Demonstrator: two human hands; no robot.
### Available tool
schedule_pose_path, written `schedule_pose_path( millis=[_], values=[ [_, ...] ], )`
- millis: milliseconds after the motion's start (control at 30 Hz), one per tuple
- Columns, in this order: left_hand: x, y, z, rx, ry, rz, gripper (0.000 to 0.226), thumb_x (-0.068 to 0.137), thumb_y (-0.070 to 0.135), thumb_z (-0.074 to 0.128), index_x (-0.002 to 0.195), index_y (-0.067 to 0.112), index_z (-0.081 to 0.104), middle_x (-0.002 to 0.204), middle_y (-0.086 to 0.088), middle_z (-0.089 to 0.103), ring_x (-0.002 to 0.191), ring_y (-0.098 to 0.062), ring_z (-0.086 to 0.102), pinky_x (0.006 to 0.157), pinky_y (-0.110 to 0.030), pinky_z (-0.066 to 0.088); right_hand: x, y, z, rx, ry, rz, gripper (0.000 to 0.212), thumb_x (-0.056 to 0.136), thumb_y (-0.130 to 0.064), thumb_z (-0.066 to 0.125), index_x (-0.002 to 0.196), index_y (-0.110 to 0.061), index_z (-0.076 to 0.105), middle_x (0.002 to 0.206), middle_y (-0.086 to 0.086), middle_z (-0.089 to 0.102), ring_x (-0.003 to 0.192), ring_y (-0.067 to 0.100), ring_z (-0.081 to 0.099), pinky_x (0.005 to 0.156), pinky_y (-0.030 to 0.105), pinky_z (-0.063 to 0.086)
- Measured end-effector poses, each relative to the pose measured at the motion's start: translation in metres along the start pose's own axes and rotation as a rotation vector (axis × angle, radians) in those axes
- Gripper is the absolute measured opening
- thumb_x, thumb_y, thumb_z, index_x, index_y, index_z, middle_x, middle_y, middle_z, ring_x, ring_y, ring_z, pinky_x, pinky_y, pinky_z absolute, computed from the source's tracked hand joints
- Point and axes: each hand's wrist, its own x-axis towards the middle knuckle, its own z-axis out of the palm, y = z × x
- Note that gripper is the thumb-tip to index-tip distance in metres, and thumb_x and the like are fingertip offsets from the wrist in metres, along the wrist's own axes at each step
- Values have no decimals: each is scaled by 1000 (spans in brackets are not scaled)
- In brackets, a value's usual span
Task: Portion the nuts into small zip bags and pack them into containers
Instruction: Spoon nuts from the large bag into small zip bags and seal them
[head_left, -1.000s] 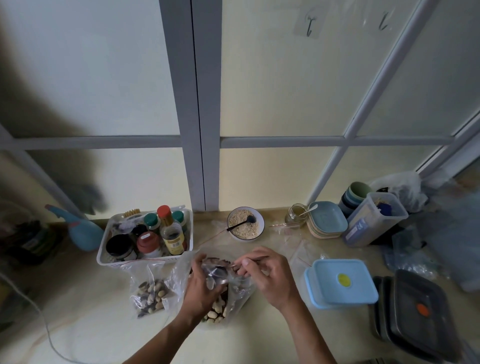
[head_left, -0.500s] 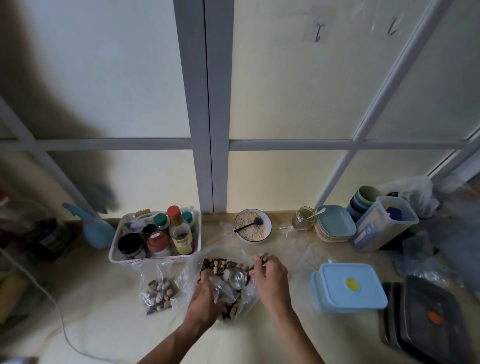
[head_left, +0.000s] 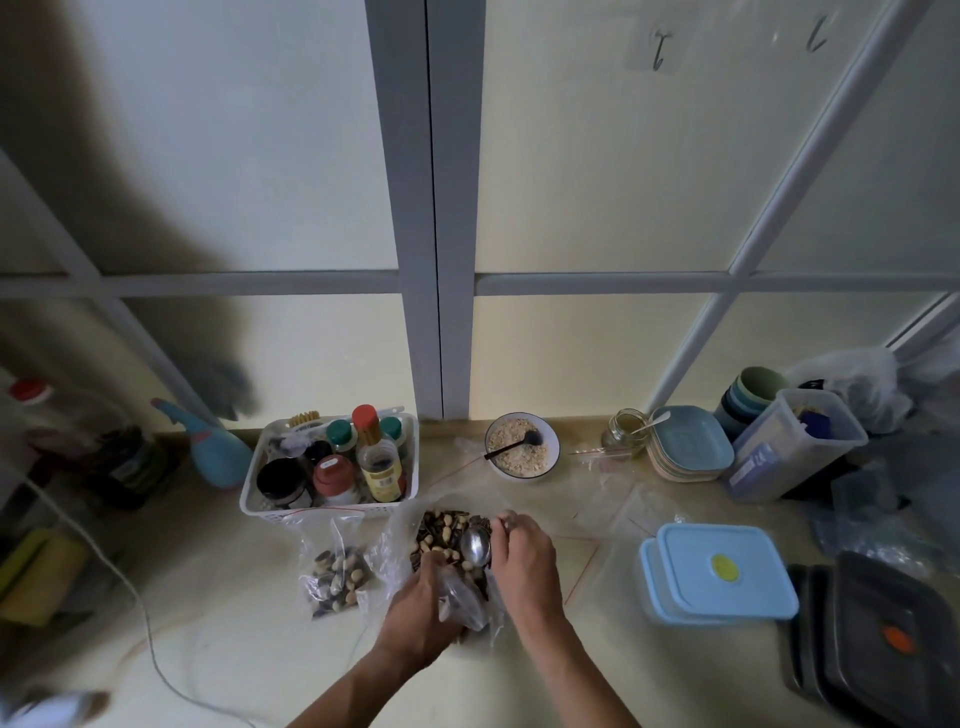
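Observation:
A large clear bag of mixed nuts (head_left: 441, 530) lies open on the counter in front of me. My right hand (head_left: 524, 561) grips a metal spoon (head_left: 475, 545) whose bowl sits over the nuts in that bag. My left hand (head_left: 421, 608) holds a small clear zip bag (head_left: 462, 603) just below the spoon. A filled small zip bag of nuts (head_left: 337, 571) lies to the left. Two light blue lidded containers (head_left: 717, 577) are stacked at the right.
A white basket of bottles and jars (head_left: 405, 499) stands behind the bags. A bowl of oats with a black spoon (head_left: 522, 454) is by the wall. Empty zip bags (head_left: 618, 504), blue plates (head_left: 688, 441), a clear tub (head_left: 795, 447) and black containers (head_left: 883, 634) fill the right side.
My right hand moved the spoon from above the small bag down into the big bag of nuts. My left hand lowered the small zip bag toward me.

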Motion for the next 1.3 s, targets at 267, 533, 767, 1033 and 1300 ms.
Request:
schedule_pose_path(
  millis=[267,533,767,1033,1300],
  values=[
    [-2,-3,1,-26,46,37,68,76,38,72,127,22,31,107,13,54,104,-21,60,76,-24,38,-13,-11,19,47,-87,-138,41,101,-35,36,87,-12,66,79,2,64,70,15,60,66,26,46],
    [-2,4,-2,-4,64,74,68,79,31,67,135,15,32,113,3,57,106,-27,60,76,-22,34,-15,-7,24,658,-122,589,19,103,-16,58,94,-10,73,78,2,76,71,11,77,72,34,65],
    [-1,3,0,10,30,56,67,82,35,65,136,16,30,121,6,55,110,-22,58,81,-19,32,-15,-4,9,807,-43,777,20,101,-11,60,92,1,73,84,14,78,72,20,78,66,29,64],
    [6,3,-1,-192,11,18,31,87,44,67,101,61,46,97,33,63,104,10,53,107,-19,35,10,8,-30,718,73,752,27,102,-14,57,81,-9,72,67,6,76,66,21,77,68,38,64],
    [25,-2,-2,-288,35,-120,28,86,27,71,105,16,54,103,3,51,87,-11,58,59,-13,46,29,1,-68,507,64,595,27,102,-20,52,88,-12,74,59,2,73,56,9,71,57,10,49]
  ],
)
